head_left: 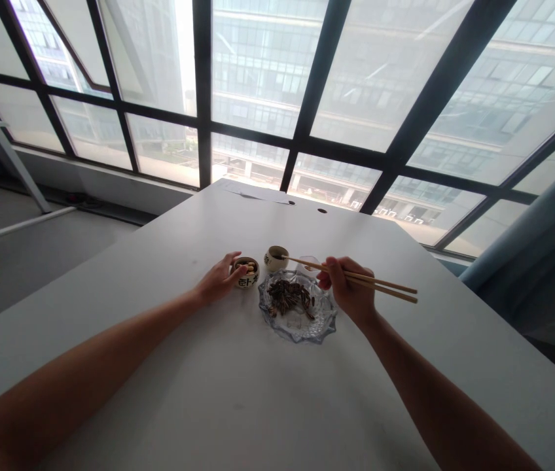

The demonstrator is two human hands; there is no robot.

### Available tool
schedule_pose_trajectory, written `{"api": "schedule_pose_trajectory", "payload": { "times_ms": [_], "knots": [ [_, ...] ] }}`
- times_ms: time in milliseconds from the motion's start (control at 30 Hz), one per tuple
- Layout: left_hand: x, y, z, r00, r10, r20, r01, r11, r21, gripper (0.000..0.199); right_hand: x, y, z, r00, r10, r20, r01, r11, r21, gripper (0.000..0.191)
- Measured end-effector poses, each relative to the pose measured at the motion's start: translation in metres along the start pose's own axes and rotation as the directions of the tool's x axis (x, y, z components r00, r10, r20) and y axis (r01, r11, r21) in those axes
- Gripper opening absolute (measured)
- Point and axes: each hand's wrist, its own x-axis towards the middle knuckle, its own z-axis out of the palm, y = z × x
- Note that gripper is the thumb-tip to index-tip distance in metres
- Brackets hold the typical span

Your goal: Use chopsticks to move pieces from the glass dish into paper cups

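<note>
A lettered cup (pixel 247 282) is steadied by the left hand (pixel 216 280) on the surface (pixel 199 386), while chopsticks (pixel 385 285) are gripped by the right hand (pixel 355 291), seemingly for reach, tips angled towards a second cup (pixel 271 261).

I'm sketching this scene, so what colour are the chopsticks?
Light tan chopsticks, clearest in the head view.

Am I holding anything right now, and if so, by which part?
Your right grip holds the chopsticks around their middle. Your left grip is on the side of the left cup, thumb at the rim.
</note>
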Motion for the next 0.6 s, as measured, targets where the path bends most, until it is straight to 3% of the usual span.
{"api": "schedule_pose_trajectory", "payload": {
  "times_ms": [33, 100, 233, 467, 600],
  "knots": [
    [0.000, 0.000, 0.000, 1.000, 0.001, 0.001, -0.001, 1.000, 0.003, 0.083, 0.006, 0.004, 0.005, 1.000, -0.021, -0.015, 0.021, 1.000, -0.023, 0.044],
    [0.000, 0.000, -0.001, 1.000, 0.004, 0.007, -0.004, 1.000, 0.006, 0.081, 0.017, 0.014, 0.015, 0.998, -0.023, 0.067, 0.028, 0.997, -0.077, 0.045],
    [0.000, 0.000, -0.001, 1.000, 0.009, 0.019, -0.009, 1.000, 0.005, 0.079, 0.026, 0.027, 0.021, 0.983, 0.078, 0.165, -0.066, 0.995, -0.079, 0.049],
    [-0.001, 0.002, -0.001, 1.000, 0.009, 0.005, -0.009, 1.000, 0.021, 0.078, 0.022, 0.017, 0.007, 0.983, 0.087, 0.161, -0.073, 0.993, -0.093, 0.049],
    [-0.001, 0.002, -0.001, 1.000, 0.006, -0.001, -0.006, 1.000, 0.023, 0.079, 0.016, 0.008, 0.000, 1.000, 0.009, 0.018, -0.008, 0.999, -0.044, 0.048]
  ]
}}
